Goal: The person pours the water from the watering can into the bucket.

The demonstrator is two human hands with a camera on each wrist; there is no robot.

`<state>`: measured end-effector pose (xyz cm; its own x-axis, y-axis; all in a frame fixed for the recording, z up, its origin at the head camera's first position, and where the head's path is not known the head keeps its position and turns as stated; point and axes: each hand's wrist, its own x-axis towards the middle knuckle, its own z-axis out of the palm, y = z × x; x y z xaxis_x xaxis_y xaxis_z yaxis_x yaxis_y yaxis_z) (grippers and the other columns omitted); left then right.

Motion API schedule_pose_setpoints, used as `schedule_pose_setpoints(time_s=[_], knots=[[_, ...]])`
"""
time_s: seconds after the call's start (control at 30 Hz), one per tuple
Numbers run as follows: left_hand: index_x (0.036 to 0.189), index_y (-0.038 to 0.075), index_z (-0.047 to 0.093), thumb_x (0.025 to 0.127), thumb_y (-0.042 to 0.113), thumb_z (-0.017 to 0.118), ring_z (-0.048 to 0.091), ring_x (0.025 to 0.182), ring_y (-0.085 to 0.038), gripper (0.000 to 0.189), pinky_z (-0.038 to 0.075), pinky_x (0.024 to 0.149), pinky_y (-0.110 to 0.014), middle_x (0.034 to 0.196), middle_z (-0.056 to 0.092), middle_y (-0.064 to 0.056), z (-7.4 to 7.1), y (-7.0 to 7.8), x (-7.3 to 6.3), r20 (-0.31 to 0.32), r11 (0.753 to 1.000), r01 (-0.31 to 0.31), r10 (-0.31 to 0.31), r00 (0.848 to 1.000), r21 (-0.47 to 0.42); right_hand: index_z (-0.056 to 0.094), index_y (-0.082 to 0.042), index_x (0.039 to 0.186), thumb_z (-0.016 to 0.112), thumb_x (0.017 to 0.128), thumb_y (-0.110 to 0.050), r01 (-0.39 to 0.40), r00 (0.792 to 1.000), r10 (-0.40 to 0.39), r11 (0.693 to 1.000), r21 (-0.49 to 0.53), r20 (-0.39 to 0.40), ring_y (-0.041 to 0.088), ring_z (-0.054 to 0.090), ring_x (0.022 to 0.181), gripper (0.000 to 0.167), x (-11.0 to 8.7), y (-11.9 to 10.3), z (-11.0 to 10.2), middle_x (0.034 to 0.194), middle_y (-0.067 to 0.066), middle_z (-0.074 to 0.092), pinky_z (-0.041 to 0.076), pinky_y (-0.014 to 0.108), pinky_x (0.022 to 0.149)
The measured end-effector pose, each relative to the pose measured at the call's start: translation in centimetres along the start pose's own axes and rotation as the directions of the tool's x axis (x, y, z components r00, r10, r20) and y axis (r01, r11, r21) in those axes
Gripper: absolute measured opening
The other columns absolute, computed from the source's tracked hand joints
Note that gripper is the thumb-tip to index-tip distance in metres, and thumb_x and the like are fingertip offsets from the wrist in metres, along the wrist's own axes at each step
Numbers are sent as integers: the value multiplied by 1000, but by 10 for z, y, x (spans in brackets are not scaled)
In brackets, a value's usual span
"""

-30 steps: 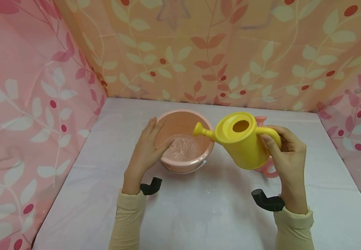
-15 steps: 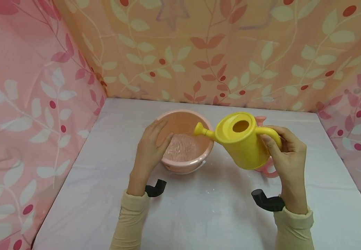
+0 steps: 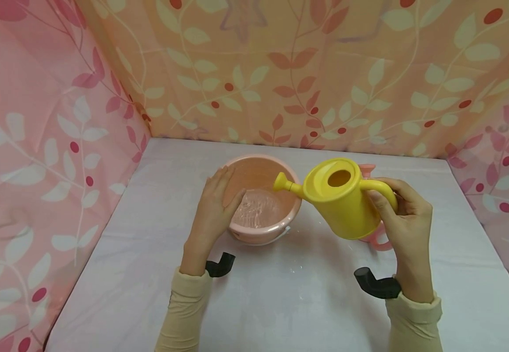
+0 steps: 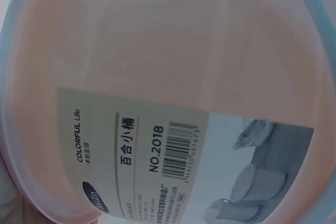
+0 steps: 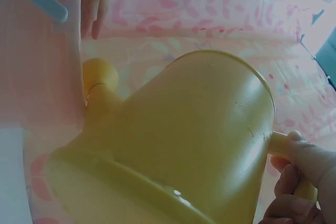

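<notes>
The right hand (image 3: 408, 220) grasps the tilted watering can (image 3: 346, 215), spout (image 3: 293, 188) above the bucket (image 3: 258, 236) on the desk (image 3: 280, 303); the left hand (image 3: 212, 210), fingers straight, steadies it. Pouring seems in hand; next likely needs more tilt.

The right hand (image 3: 408, 220) grips a yellow watering can (image 3: 346, 212), spout over the pink bucket (image 3: 265, 229) the left hand (image 3: 211, 208) touches.

Head view's from above, fwd & down over whole table (image 3: 289, 303); L-wrist view v. close, facing bucket (image 4: 136, 40); R-wrist nr watering can (image 5: 194, 119), bucket in both.
</notes>
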<state>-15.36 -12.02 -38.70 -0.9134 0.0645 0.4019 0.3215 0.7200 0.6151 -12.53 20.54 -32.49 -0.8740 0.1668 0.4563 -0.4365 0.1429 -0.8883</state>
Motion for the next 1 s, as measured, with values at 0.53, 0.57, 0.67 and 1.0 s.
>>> schedule_pose_setpoints(time_s=[0.53,0.57,0.67,1.0], knots=[[143,8,35,94,36,52,22,140,-23,59,11,115,-41,147,34,-13,0,-2,1,29,1000,9,-8,1000,-9,62,11,108,63,83,6,-7,1000,6,999,-31,-5,19,58,92,26,-1,0,-1,98,6,67,48,15,82],[143,8,34,94,36,52,22,140,-23,60,11,115,-41,147,34,-14,0,-3,0,31,1000,7,-6,999,-13,61,12,108,63,82,6,-4,1000,4,1000,-26,-4,19,58,92,26,-1,1,-1,98,6,67,48,15,82],[143,9,34,94,37,52,21,140,-23,60,11,115,-41,147,34,-13,0,-3,0,35,1000,7,-6,999,-19,62,11,108,63,82,7,0,1000,0,1000,-19,-1,20,58,91,26,-1,0,-1,98,6,68,48,16,82],[144,12,34,94,38,51,20,141,-22,59,10,115,-42,148,34,-12,1,-5,0,40,1000,7,-6,999,-15,63,11,107,64,81,7,-13,1000,13,1000,-25,-6,21,58,90,26,-1,-2,1,96,7,68,49,17,83]])
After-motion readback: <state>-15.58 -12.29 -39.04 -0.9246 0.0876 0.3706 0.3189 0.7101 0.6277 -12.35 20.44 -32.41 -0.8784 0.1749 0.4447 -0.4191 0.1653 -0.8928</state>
